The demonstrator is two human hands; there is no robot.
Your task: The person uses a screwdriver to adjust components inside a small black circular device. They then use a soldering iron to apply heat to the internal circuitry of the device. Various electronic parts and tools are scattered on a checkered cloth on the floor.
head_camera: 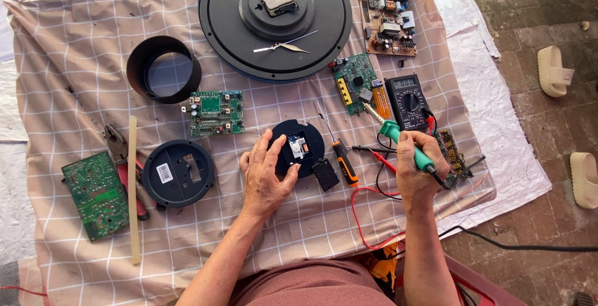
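My left hand [265,178] rests on a small round black clock module [305,141] with a white and blue part in its middle, fingers spread over its left edge. My right hand [418,172] is shut on a green-handled soldering iron [398,138], whose tip points up and left, away from the module. A small black cover [325,174] and an orange-and-black screwdriver [344,161] lie between the hands. A large black round clock body [274,19] with loose hands lies at the top.
On the checked cloth [81,57] lie a multimeter [408,100] with red and black leads, several circuit boards [216,113], a black ring [163,69], a round black base [177,172], pliers [118,147] and a pale glue stick [132,188]. Sandals [554,69] sit on the brick floor.
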